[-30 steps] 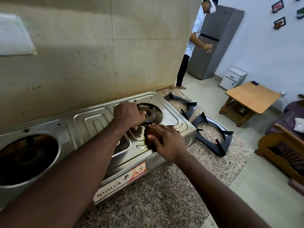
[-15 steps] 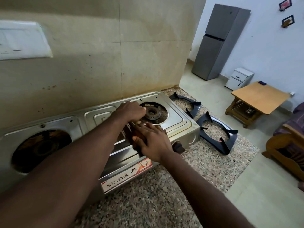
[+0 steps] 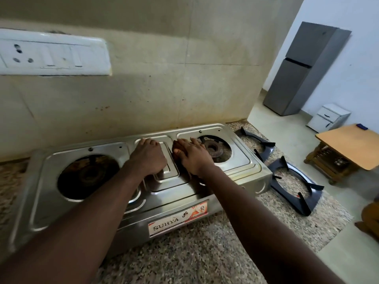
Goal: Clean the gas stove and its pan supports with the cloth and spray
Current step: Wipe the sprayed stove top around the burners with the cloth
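The steel gas stove (image 3: 240, 162) stands on a granite counter with its pan supports off. My left hand (image 3: 146, 157) rests on the raised middle panel, fingers bent down onto the steel, holding nothing I can see. My right hand (image 3: 191, 156) lies flat just left of the right burner (image 3: 213, 148), fingers straight, pressing on something dark, apparently the cloth (image 3: 178, 153), mostly hidden under the palm. The left burner well (image 3: 88, 177) looks dark and stained. Two black pan supports (image 3: 268, 149) (image 3: 287, 197) lie on the counter right of the stove. No spray bottle is in view.
A tiled wall with a white switchboard (image 3: 53, 54) rises right behind the stove. The counter edge (image 3: 328, 238) drops off at the right. Beyond are a grey fridge (image 3: 303, 70), a small white cabinet (image 3: 328, 117) and a wooden table (image 3: 348, 146).
Both hands slid left from the right burner to the stove's middle panel, the right one dragging the dark cloth along. A person who stood by the fridge is gone from view.
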